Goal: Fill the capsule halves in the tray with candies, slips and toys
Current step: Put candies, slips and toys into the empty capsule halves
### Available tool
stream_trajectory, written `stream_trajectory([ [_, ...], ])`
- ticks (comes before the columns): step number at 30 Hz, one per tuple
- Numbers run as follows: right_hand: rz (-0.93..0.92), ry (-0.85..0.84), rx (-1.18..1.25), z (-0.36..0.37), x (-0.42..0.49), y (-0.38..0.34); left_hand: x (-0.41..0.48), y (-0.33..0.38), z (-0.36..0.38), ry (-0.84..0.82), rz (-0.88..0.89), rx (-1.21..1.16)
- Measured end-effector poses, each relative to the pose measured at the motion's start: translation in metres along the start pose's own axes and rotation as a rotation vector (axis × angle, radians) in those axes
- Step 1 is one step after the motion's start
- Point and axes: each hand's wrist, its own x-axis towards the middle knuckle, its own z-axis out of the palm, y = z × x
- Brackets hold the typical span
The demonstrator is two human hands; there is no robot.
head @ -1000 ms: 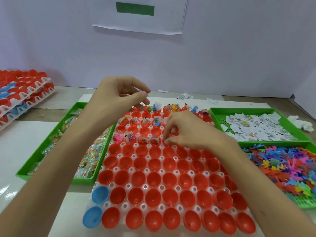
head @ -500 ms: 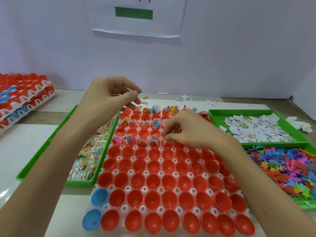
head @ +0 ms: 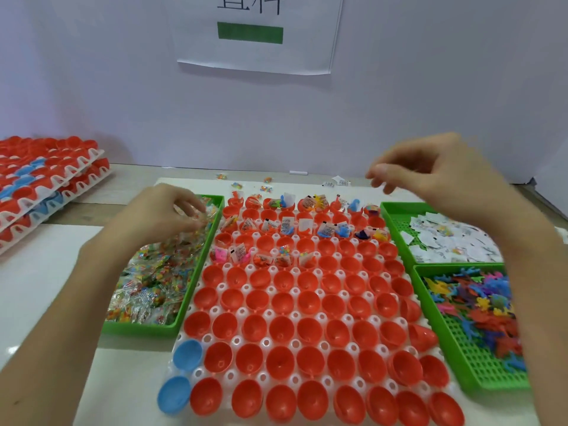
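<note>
1. Your left hand is over the far end of the green candy bin, just left of the capsule tray. Its fingers curl down into the candy packets and seem to pinch one, though blur hides the grip.
2. Your right hand hangs above the tray's far right corner, over the slips bin. Its fingers are loosely curled, slightly apart, and hold nothing.
3. Of the red capsule halves, the filled ones sit in the tray's three far rows.
4. The toy bin lies right of the tray.
</note>
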Motion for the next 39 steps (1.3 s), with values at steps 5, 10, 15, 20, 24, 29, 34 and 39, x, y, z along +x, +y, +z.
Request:
stream_trajectory([
  [5, 0.110, 0.188, 0.018, -0.041, -0.010, 0.034, 0.008, -0.009, 0.007, 0.035, 0.011, 0.006],
  [10, 0.397, 0.184, -0.061, -0.059, -0.021, 0.086, 0.010, -0.011, 0.009, 0.084, 0.018, 0.051],
  [15, 0.516, -0.046, -0.166, -0.044, -0.026, 0.115, 0.011, -0.012, 0.011, 0.074, 0.033, 0.097],
  [20, 0.586, -0.270, -0.233, -0.022, -0.022, 0.125, 0.009, -0.015, 0.004, 0.107, 0.050, 0.088],
  [24, 0.616, -0.246, -0.249, -0.013, -0.022, 0.133, 0.007, -0.015, 0.000, 0.168, 0.070, 0.066],
  [29, 0.581, -0.195, -0.263, -0.012, -0.022, 0.137, 0.011, -0.019, -0.005, 0.176, 0.071, -0.045],
  [34, 0.536, -0.095, -0.285, -0.016, -0.020, 0.135, 0.009, -0.013, -0.007, 0.218, 0.098, -0.149],
  [39, 0.436, 0.027, -0.237, -0.028, -0.017, 0.116, -0.002, 0.006, -0.006, 0.163, 0.123, -0.439],
])
